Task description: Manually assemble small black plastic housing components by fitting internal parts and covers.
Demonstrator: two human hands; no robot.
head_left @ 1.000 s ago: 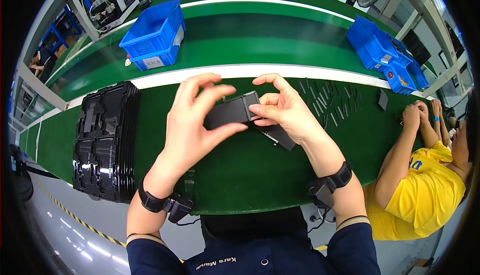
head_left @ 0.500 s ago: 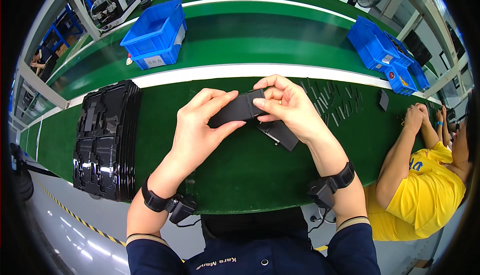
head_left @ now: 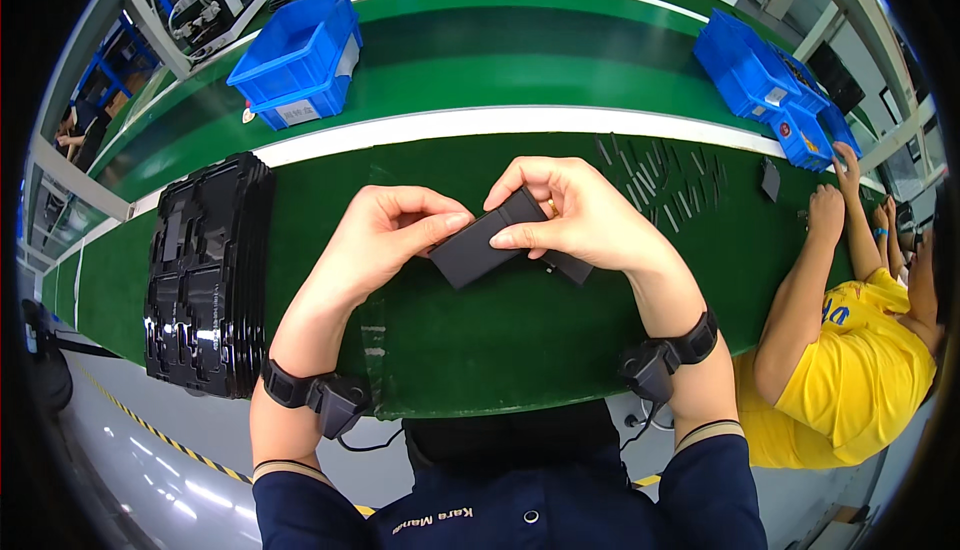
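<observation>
A flat black rectangular case point(head_left: 478, 252) with a seam across it is held tilted above the green table. My right hand point(head_left: 580, 212) grips its right end, thumb on the near face and fingers behind. At the case's upper left edge, my left hand point(head_left: 375, 233) has thumb and forefinger pinched together on it; the other fingers are curled. Partly hidden under the case and my right hand, a second black piece point(head_left: 573, 268) lies on the table.
Black moulded trays point(head_left: 205, 280) are stacked at left. Several thin dark strips point(head_left: 665, 185) lie scattered at right, near a small dark plate point(head_left: 769, 180). Blue bins stand at far left point(head_left: 298, 60) and far right point(head_left: 745, 65). A co-worker in yellow point(head_left: 850, 370) sits at right.
The case has turned, its left end swinging nearer to me. My left hand's wide hold has become a pinch at the edge. The co-worker's hand has reached up to the right-hand bins.
</observation>
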